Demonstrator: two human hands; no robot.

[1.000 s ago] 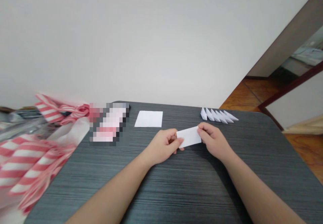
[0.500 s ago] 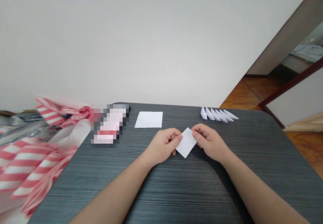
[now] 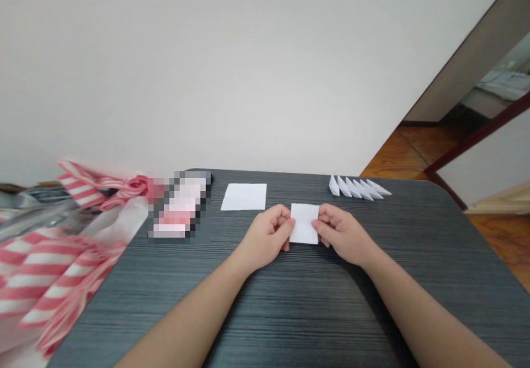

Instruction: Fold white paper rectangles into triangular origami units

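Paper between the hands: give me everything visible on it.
The paper is a small, plain white piece, roughly rectangular, with no print or marks showing. It looks thin and flat; whether it is folded double cannot be told. It faces the camera with its edges about square to the view. The left hand pinches its left edge and the right hand its right edge. It sits over the middle of the dark grey table; whether its lower edge touches the top is unclear.
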